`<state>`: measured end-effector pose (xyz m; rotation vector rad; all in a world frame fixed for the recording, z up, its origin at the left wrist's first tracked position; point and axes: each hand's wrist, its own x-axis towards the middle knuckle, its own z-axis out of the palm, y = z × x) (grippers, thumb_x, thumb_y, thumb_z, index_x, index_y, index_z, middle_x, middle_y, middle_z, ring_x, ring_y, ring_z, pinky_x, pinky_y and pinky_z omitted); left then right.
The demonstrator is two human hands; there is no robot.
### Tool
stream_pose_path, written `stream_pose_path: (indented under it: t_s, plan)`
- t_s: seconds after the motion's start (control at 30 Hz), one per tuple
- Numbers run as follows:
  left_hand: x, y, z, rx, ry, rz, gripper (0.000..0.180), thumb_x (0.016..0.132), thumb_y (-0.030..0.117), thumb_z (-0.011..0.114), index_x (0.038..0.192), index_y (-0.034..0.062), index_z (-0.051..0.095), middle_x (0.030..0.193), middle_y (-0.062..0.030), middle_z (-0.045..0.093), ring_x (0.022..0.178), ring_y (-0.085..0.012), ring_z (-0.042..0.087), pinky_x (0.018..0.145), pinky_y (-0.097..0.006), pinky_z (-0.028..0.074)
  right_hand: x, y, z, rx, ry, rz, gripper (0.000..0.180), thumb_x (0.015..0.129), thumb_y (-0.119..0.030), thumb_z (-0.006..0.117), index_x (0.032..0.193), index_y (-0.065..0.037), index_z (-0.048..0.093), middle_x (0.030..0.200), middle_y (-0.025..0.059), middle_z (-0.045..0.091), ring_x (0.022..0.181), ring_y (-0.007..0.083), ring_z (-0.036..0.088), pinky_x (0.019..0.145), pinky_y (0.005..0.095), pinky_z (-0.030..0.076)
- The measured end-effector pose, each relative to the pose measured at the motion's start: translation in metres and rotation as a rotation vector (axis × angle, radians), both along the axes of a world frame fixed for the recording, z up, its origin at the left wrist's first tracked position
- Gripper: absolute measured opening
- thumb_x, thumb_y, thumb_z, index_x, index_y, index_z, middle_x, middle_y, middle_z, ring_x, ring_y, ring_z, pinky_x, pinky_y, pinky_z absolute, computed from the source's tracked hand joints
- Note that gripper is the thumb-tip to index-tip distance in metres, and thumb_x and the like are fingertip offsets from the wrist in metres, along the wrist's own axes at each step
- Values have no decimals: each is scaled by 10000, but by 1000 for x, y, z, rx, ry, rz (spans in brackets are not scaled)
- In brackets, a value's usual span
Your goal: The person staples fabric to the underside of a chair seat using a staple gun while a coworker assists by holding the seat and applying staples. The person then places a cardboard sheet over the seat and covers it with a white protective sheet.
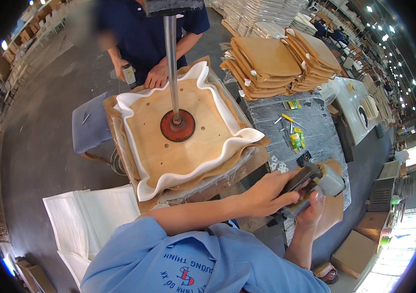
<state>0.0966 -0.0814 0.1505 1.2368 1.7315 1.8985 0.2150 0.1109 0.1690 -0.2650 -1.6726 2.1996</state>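
Observation:
To the right of my body I hold a grey and black staple gun (333,181) with both hands. My left hand (270,194) reaches across and closes its fingers on the dark magazine end. My right hand (311,213) is wrapped round the tool's body from below; part of its grip is hidden. Before me a plywood seat panel (144,141) lies on white foam (203,163), whose wavy edge curls up around it. Brown covering material (262,142) shows beneath the foam. A round red press plate (178,131) on a metal rod (171,58) bears down on the panel's middle.
Across the panel, a co-worker in dark blue (154,34) holds another staple gun (129,74), the other hand at the foam's edge. Brown covered cushions (266,61) are stacked on the wrapped side table (315,115), near yellow-green staple boxes (296,140). White sheets (88,219) lie at left.

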Motion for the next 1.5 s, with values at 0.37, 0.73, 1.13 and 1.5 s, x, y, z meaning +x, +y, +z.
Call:
stream_pose_path:
  t_s: [0.37,0.73,1.13,1.5]
  plan:
    - [-53,-53,-149,-1023,427,508,514,933,400,817,1309,64,715,1558,-272,470,1610,-515,289,1280,-767,199,-37,13,-86,207,-503,14,353,954,-125,852,1264,4,742,991,37,758,800,99,684,707,273,533]
    - [-95,-45,-163,-1054,372,620,291,947,360,794,1049,89,821,1347,-157,610,1401,-385,505,1253,-757,264,-110,-4,-148,478,-572,382,418,957,-241,865,1297,-12,780,1030,76,814,937,144,745,848,333,585]
    - [-94,-69,-161,-917,329,636,280,947,344,789,1015,79,851,1301,-171,627,1387,-398,499,1255,-732,271,-135,-13,-159,675,-635,431,520,936,-207,880,1379,14,718,1307,116,766,1177,214,707,1027,388,557]
    - [-116,-77,-179,-884,161,672,269,932,327,790,985,73,862,1300,-103,617,1363,-333,483,1266,-684,249,-170,-43,-130,343,-758,523,232,981,-158,826,1101,25,748,757,64,722,593,158,679,542,310,523]
